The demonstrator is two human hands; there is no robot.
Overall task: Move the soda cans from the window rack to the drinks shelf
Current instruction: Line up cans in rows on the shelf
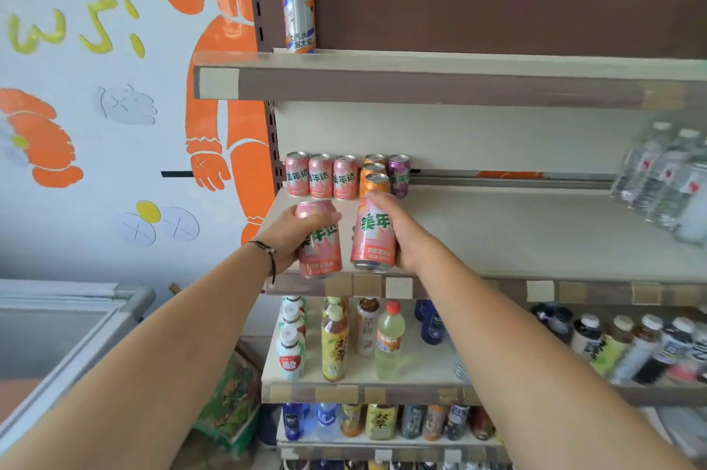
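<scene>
- My left hand [290, 230] is wrapped round a pink soda can [320, 240], fingers curled over its upper half; the can is tilted slightly and sits at the front edge of the drinks shelf [497, 236]; I cannot tell whether its base rests on the board
- My right hand [401, 228] grips a second pink can [373, 232], thumb across the top rim; this one stands nearly upright, just beside the first, also at the shelf's front
- Behind them, against the back panel, stands a row of three pink cans [321, 176]; next to these a file of orange cans [375, 176] and one purple can [399, 175]
- One tall can [298, 8] stands alone on the top shelf; blurred water bottles [665, 178] crowd the far right
- Below, bottled teas and drinks [336, 343] fill the lower shelves; a freezer lid [65, 320] lies at lower left
</scene>
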